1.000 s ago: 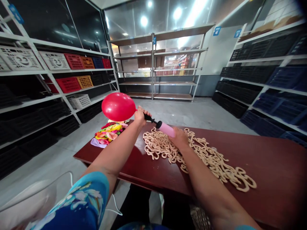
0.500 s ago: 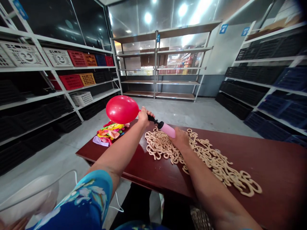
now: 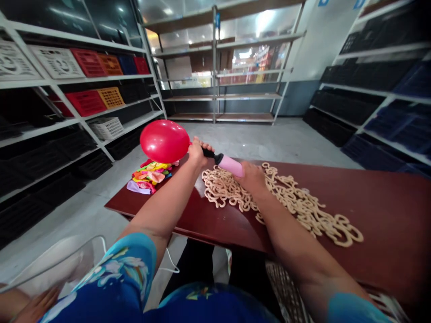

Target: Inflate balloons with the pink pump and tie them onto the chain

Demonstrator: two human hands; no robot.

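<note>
A red balloon (image 3: 164,141), rounded with air, sits on the nozzle end of a hand pump (image 3: 230,165). My left hand (image 3: 198,151) is closed around the balloon's neck and the pump's black end. The pump's pink barrel is gripped by my right hand (image 3: 252,178), over the tabletop. Below the balloon lies a pile of flat, colourful balloons (image 3: 150,176) on the table's left end. Beneath and beyond my right hand spreads a heap of beige, curled, ring-like pieces (image 3: 303,208); I cannot make out what they are.
The dark red table (image 3: 377,202) stretches to the right. Metal shelving (image 3: 215,96) stands at the back, with crates (image 3: 84,102) on racks at left and dark crates (image 3: 357,105) at right. Another person's hand (image 3: 40,305) shows at the lower left beside a white chair (image 3: 57,264).
The pump's two ends are closer together, with less black shaft showing between my hands. The balloon is still on the nozzle. The view has tilted down, so everything sits higher.
</note>
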